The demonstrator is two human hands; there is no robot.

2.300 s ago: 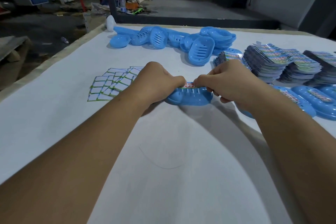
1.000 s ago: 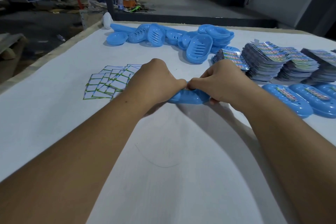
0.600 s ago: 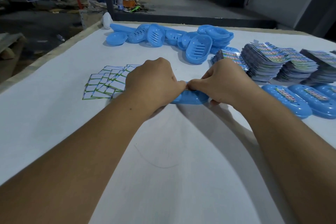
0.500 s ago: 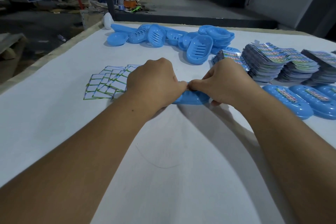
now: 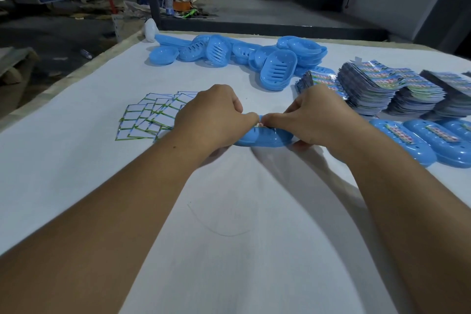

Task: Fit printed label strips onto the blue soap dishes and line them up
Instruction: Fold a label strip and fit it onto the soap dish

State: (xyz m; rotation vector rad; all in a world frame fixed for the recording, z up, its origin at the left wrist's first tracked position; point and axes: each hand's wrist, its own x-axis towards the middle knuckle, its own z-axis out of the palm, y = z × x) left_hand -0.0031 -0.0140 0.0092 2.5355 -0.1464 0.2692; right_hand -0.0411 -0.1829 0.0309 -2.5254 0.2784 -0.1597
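A blue soap dish lies upside down on the white table in front of me. My left hand grips its left end and my right hand grips its right end. Both thumbs meet over a printed label strip on the dish's top; only a sliver of the strip shows between them. At the right stand labelled dishes in a row. Bare dishes are piled at the back of the table.
Small white cards with green edges are fanned out left of my left hand. Stacks of printed labels sit at the right behind the labelled row. The table's left edge drops to a cluttered workshop floor.
My thumbs have closed together over the label strip, which showed plainly between them 2.3 s ago. The dish and both hands have stayed in the same place.
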